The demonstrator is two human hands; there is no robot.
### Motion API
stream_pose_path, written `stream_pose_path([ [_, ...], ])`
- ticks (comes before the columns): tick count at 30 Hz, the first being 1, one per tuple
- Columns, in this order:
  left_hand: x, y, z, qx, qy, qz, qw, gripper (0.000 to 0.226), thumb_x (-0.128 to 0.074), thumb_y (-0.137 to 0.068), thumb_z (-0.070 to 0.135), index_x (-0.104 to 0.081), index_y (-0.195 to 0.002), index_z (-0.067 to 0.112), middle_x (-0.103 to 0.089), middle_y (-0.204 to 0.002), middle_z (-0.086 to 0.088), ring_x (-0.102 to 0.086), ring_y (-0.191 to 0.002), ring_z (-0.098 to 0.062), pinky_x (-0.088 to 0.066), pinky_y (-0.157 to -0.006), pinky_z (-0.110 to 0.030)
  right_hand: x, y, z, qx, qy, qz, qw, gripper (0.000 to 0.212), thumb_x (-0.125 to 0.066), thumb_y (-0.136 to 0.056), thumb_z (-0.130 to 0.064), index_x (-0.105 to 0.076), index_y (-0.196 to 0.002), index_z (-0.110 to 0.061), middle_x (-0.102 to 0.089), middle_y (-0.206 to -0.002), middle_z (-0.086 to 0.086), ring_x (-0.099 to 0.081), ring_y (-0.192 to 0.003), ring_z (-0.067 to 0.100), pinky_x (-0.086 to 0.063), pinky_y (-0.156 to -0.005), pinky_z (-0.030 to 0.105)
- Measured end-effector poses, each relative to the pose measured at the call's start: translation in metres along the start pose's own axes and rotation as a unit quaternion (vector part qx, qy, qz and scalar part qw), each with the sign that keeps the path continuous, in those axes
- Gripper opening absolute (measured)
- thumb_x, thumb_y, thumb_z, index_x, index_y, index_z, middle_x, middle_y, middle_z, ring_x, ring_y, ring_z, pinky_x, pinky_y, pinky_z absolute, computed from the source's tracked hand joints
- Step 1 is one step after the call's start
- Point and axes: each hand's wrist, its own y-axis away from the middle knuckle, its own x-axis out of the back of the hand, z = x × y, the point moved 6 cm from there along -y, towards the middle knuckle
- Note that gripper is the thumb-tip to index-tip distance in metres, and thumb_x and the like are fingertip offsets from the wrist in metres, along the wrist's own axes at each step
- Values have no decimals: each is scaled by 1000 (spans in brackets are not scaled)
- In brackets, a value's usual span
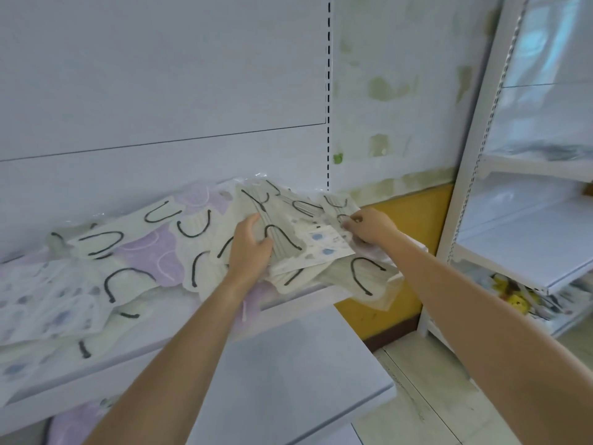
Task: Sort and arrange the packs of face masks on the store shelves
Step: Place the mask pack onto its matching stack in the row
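Observation:
Several packs of face masks lie in a loose heap along a white shelf [282, 305]: cream packs with black ear loops [205, 268], lilac packs [154, 252], and white packs with blue print [54, 303]. My left hand [250, 248] grips a bundle of cream packs [285, 242] at the heap's right end, thumb on top. My right hand [369, 228] pinches the far right edge of a blue-printed pack [324, 245] lying on that bundle. One cream pack [362, 277] hangs over the shelf's right end.
A lower white shelf [288, 364] juts out below, with lilac packs under its left side. To the right stands a second white rack [513, 252] with colourful goods on its bottom shelf [516, 297]. A yellow wall panel [404, 226] and tiled floor lie between.

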Motion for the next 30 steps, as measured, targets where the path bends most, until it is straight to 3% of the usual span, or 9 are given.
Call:
stream_pose_path([
  [5, 3, 2, -2, -6, 34, 12, 999, 56, -41, -88, -5, -37, -141, 12, -37, -147, -1, -32, -136, -13, -24, -108, -21, 1, -3, 6, -41, -40, -21, 998, 36, -60, -87, -42, -58, -66, -13, -60, -73, 5, -53, -76, 24, -43, -69, 29],
  [9, 2, 3, -4, 1, 34, 15, 999, 56, -39, -88, -5, -37, -141, 12, -36, -147, -1, -31, -136, -13, -22, -106, -17, 5, 2, 5, -54, -26, 32, 998, 26, -52, -93, -39, -71, -85, -23, -64, -98, 10, -47, -110, 29, -39, -86, 34],
  [13, 2, 2, -6, 10, 63, 7, 998, 56, -41, -90, 1, -34, -143, 17, -36, -147, 1, -38, -133, -25, -28, -114, -39, 25, 13, -4, 6, -183, 149, 972, 32, -49, -95, -27, -70, -89, -4, -62, -70, 11, -52, -68, 25, -34, -54, 28],
  [17, 2, 3, -3, 27, 120, 3, 992, 46, -44, -97, 22, -36, -142, 19, -36, -144, 9, -34, -130, -4, -26, -111, -26, 44, 34, -37, 96, -241, 239, 936, 31, -52, -94, -25, -69, -102, -1, -67, -86, 17, -58, -69, 27, -49, -62, 36],
  [19, 1, 2, -4, 40, 159, -2, 986, 45, -46, -93, 43, -46, -134, 25, -42, -140, 9, -40, -128, -6, -29, -112, -32, 43, 43, -56, 122, -272, 222, 928, 29, -53, -94, -31, -70, -108, -13, -58, -77, -1, -47, -55, 3, -40, -55, 21],
  [22, 0, 0, -9, 66, 182, 0, 981, 50, -48, -80, 65, -57, -117, 32, -52, -134, 1, -49, -124, -16, -36, -109, -44, 16, 57, -82, 119, -292, 77, 946, 30, -53, -94, -34, -66, -117, -19, -56, -67, -14, -44, -37, -5, -31, -37, 10],
  [24, 1, 0, -8, 55, 163, 1, 985, 61, -56, -83, 54, -49, -133, 20, -45, -142, -5, -44, -129, -22, -36, -108, -46, -12, 68, -99, 147, -175, -36, 973, 33, -52, -94, -38, -67, -115, -17, -67, -88, -7, -66, -70, 7, -49, -54, 20],
  [26, 3, 1, -9, 51, 142, 12, 989, 60, -54, -89, 19, -32, -144, 19, -34, -149, -1, -37, -134, -19, -36, -109, -43, -27, 68, -105, 169, -100, -85, 977, 42, -47, -94, -45, -69, -102, -10, -68, -100, 6, -64, -92, 22, -52, -82, 37],
  [30, 6, 0, -13, 31, 115, 31, 992, 68, -37, -85, -6, -24, -148, 19, -28, -151, 2, -31, -137, -16, -30, -113, -41, -3, 26, -90, 130, -82, 17, 988, 41, -45, -96, -36, -50, -130, -15, -52, -132, 11, -48, -120, 28, -45, -93, 39],
])
